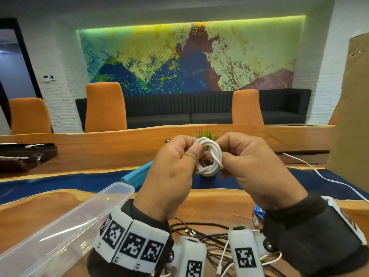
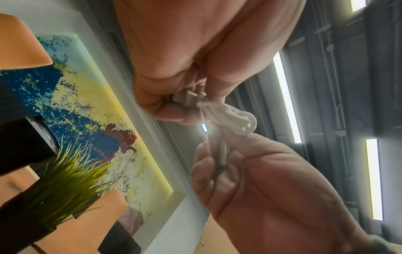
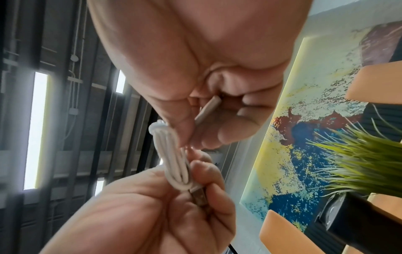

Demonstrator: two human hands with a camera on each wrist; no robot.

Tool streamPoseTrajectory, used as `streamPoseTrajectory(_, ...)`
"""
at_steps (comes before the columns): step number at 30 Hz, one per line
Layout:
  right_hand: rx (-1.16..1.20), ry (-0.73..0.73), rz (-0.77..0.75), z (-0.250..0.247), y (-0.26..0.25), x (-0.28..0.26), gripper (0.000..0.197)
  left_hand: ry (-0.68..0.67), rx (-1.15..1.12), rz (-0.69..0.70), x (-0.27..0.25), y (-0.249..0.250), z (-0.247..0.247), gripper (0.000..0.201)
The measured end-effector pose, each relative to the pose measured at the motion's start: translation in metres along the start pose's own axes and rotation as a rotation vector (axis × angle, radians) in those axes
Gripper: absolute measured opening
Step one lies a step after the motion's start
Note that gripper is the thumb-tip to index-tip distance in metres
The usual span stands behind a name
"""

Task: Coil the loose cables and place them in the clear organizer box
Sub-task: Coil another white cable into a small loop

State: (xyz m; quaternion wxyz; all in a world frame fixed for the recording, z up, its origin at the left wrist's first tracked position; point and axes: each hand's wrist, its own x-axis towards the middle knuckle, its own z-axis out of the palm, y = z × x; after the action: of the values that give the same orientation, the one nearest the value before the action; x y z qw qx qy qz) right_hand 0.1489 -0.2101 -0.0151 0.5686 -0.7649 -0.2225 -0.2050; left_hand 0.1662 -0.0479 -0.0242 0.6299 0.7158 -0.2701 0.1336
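Now both the left hand and right hand pinch the coiled white cable between curled fingers.

Wooden surface with a blue strip down the middle; on it sit a clear organizer box, tangled loose cables and a small potted plant.

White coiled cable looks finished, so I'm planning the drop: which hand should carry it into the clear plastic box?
Probably left: the left hand already pinches the white coiled cable, and the clear plastic box lies on its side.
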Motion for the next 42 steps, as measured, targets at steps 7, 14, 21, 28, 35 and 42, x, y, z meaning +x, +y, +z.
streamPoseTrajectory(7,-0.071,0.045,-0.068,-0.005,-0.001,0.0,0.016,0.16,0.182,0.072,0.004,-0.01,-0.006,0.013)
streamPoseTrajectory(14,-0.423,0.131,-0.355,0.013,0.023,0.005,0.021,0.129,-0.2,-0.121,0.005,-0.008,-0.002,0.01)
streamPoseTrajectory(21,-0.206,-0.014,-0.245,0.005,0.029,0.008,0.01,0.023,-0.323,-0.104,0.007,-0.016,-0.004,0.018)
streamPoseTrajectory(28,0.56,-0.17,0.217,0.003,0.011,0.001,0.014,-0.018,0.089,0.227,0.006,-0.015,-0.007,0.016)
streamPoseTrajectory(35,0.84,-0.054,0.434,0.02,0.006,0.002,0.03,-0.177,0.236,0.174,0.007,-0.014,-0.022,0.022)
streamPoseTrajectory(42,0.269,-0.047,0.4,0.018,0.009,-0.001,0.02,-0.018,0.568,0.286,0.009,-0.026,-0.023,0.008)
